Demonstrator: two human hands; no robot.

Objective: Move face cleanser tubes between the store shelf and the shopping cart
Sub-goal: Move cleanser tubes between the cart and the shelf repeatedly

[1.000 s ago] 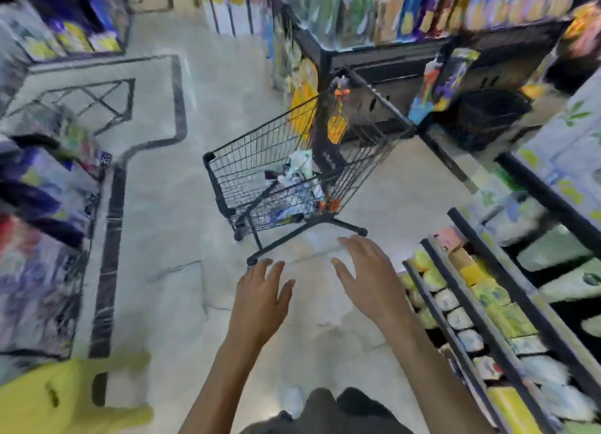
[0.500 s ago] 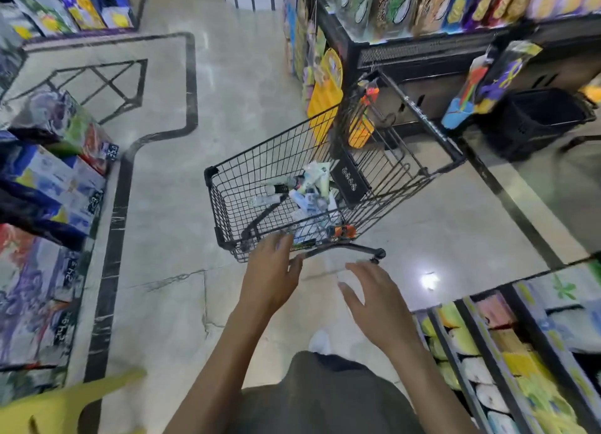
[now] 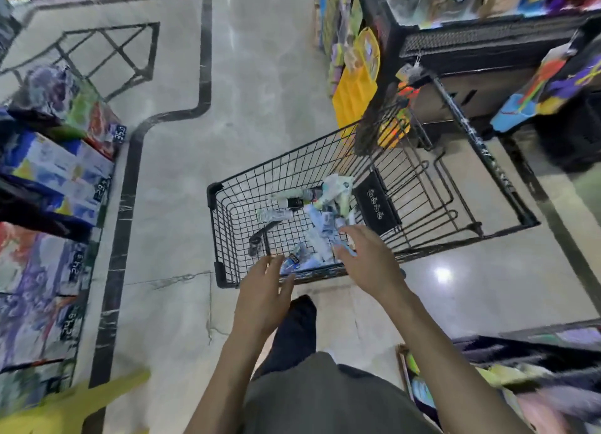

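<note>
A black wire shopping cart (image 3: 227, 235) stands on the pale floor just ahead of me. Several white, blue and green face cleanser tubes (image 3: 325, 219) lie piled in its basket. My left hand (image 3: 263, 297) hovers at the cart's near rim, fingers spread and empty. My right hand (image 3: 367, 261) reaches over the near rim, fingers straight, just above the tubes and holding nothing. The store shelf (image 3: 487, 362) shows at the lower right, blurred.
Stacked boxed goods (image 3: 55, 180) with price tags line the left side. A dark shelf unit (image 3: 487, 40) with hanging packets stands behind the cart. A yellow plastic object (image 3: 74, 404) sits at the lower left. My dark shoe (image 3: 299, 323) is under the cart's near end.
I have stepped closer to the cart. Both hands moved forward from in front of it to its near rim, the right one now over the tubes.
</note>
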